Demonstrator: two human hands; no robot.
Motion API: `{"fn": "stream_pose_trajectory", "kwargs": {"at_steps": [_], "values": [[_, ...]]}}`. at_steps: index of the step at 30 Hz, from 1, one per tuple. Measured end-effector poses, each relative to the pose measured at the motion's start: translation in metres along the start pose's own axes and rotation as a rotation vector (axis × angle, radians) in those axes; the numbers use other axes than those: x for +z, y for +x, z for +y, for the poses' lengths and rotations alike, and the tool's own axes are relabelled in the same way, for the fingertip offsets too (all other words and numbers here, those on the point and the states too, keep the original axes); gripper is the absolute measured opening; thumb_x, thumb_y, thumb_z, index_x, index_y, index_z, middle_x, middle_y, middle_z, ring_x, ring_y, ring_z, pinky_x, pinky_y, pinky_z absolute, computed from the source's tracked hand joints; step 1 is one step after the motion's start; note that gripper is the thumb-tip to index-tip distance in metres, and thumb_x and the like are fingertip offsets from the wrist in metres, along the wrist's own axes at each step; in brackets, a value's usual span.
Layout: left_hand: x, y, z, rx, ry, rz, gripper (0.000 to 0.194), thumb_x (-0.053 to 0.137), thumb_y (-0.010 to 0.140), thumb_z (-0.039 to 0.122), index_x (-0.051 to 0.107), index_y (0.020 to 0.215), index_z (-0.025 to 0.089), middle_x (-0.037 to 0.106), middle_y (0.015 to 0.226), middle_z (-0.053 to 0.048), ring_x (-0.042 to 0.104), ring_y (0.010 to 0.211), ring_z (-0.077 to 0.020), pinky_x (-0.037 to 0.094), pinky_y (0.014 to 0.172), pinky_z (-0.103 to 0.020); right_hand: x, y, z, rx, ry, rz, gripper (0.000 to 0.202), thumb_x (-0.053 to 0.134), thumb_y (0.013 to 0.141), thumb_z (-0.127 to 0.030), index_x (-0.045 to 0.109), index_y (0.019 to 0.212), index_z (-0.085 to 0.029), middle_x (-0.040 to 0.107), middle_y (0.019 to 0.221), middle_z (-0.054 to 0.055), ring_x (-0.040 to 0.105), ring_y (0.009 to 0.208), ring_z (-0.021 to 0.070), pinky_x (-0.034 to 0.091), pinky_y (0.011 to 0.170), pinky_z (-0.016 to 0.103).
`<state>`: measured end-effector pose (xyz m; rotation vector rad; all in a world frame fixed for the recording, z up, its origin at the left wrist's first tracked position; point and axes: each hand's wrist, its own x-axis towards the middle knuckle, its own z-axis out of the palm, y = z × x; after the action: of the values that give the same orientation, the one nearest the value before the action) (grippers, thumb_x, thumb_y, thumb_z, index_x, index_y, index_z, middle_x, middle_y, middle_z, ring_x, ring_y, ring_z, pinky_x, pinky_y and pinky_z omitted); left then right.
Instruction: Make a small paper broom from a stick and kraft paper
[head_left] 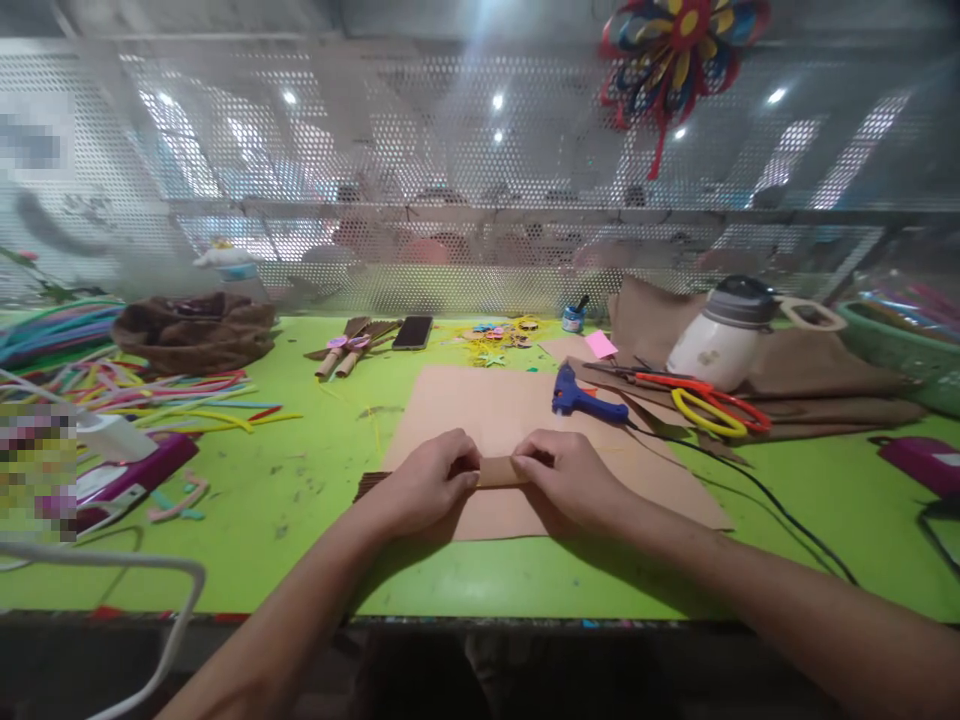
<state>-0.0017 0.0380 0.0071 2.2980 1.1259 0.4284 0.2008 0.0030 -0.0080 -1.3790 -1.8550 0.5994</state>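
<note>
A large brown paper sheet (465, 405) lies flat on the green table. Above its near half, my left hand (431, 485) and my right hand (566, 475) pinch the two ends of a small rolled brown paper piece (499, 472), level between them. Fingers of both hands are closed on it. Fringed dark brown paper (373, 485) shows at the left, partly hidden behind my left wrist. A blue glue gun (585, 398) lies on the sheet beyond my right hand, its black cord running right.
Red and yellow scissors (709, 408), a white bottle (724, 335) and folded brown material (817, 365) are at right. A phone (412, 333) and two paper rolls (341, 358) lie behind. Pipe cleaners (195, 395), a brown basket (196, 335) and a white cable (161, 562) are at left.
</note>
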Motion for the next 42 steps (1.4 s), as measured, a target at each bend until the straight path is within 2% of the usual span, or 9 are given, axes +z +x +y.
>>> {"fn": "stream_pose_trajectory", "kwargs": {"at_steps": [3,8,12,15,18,22,26,31,42], "values": [[0.001,0.000,-0.001,-0.012,-0.023,0.012,0.013,0.049,0.079,0.026,0.055,0.087,0.018,0.060,0.084,-0.003,0.053,0.076,-0.0176,0.040,0.066,-0.029,0.003,0.004,0.002,-0.028,-0.052,0.035,0.014,0.055,0.079,-0.013,0.064,0.069,-0.015,0.064,0.069,0.003,0.056,0.067,0.0139,0.041,0.064,0.026],[0.002,-0.001,0.003,0.005,-0.121,0.034,0.029,0.049,0.080,0.022,0.048,0.109,0.021,0.059,0.081,-0.001,0.054,0.074,-0.0158,0.041,0.067,-0.027,0.008,0.009,0.007,-0.041,-0.127,0.044,0.012,0.057,0.077,-0.013,0.063,0.067,-0.015,0.062,0.070,0.003,0.054,0.068,0.0144,0.040,0.065,0.026],[0.002,-0.001,0.004,0.085,-0.029,0.026,0.021,0.047,0.079,0.018,0.058,0.097,0.020,0.058,0.085,-0.003,0.053,0.076,-0.0152,0.041,0.070,-0.027,0.008,0.010,0.007,-0.036,-0.151,0.042,0.014,0.056,0.076,-0.010,0.061,0.065,-0.015,0.061,0.070,0.003,0.053,0.067,0.0142,0.040,0.065,0.026],[0.002,0.000,0.004,0.108,0.054,0.023,0.023,0.047,0.079,0.017,0.064,0.094,0.019,0.056,0.085,-0.003,0.053,0.075,-0.0151,0.041,0.070,-0.027,0.008,0.010,0.007,-0.023,-0.143,0.038,0.015,0.055,0.075,-0.007,0.061,0.064,-0.016,0.060,0.070,0.003,0.053,0.068,0.0139,0.040,0.065,0.026],[0.003,0.001,0.005,0.111,0.116,0.042,0.023,0.046,0.083,0.022,0.067,0.093,0.019,0.056,0.084,-0.004,0.053,0.077,-0.0162,0.041,0.071,-0.027,0.009,0.010,0.007,-0.005,-0.138,0.045,0.014,0.055,0.074,-0.006,0.061,0.066,-0.016,0.060,0.071,0.003,0.053,0.068,0.0142,0.041,0.065,0.026],[0.006,0.003,0.006,0.130,0.177,0.057,0.025,0.048,0.086,0.031,0.069,0.089,0.019,0.057,0.083,-0.005,0.054,0.084,-0.0186,0.042,0.074,-0.028,0.012,0.008,0.009,-0.032,-0.119,0.086,0.010,0.056,0.075,-0.007,0.062,0.077,-0.015,0.059,0.077,0.004,0.053,0.072,0.0155,0.043,0.068,0.028],[0.008,0.004,0.005,0.135,0.193,0.074,0.025,0.049,0.087,0.034,0.069,0.088,0.019,0.058,0.083,-0.005,0.054,0.084,-0.0182,0.042,0.074,-0.028,0.006,0.004,0.010,-0.122,-0.129,0.090,0.011,0.057,0.077,-0.008,0.062,0.071,-0.015,0.058,0.082,0.006,0.052,0.082,0.0176,0.042,0.075,0.031],[0.010,0.004,0.003,0.156,0.195,0.079,0.025,0.048,0.088,0.034,0.067,0.087,0.018,0.058,0.085,-0.005,0.054,0.084,-0.0182,0.041,0.074,-0.029,-0.006,-0.004,0.012,-0.261,-0.239,-0.049,0.011,0.055,0.083,-0.014,0.065,0.081,-0.016,0.060,0.080,0.006,0.050,0.083,0.0192,0.040,0.076,0.033],[0.011,0.003,0.007,0.127,0.233,0.042,0.029,0.041,0.089,0.034,0.065,0.087,0.018,0.056,0.086,-0.006,0.052,0.080,-0.0193,0.041,0.071,-0.030,-0.024,-0.004,0.004,-0.268,-0.280,-0.274,0.017,0.047,0.089,-0.025,0.062,0.085,-0.018,0.057,0.086,0.006,0.049,0.080,0.0173,0.039,0.071,0.028]]}}
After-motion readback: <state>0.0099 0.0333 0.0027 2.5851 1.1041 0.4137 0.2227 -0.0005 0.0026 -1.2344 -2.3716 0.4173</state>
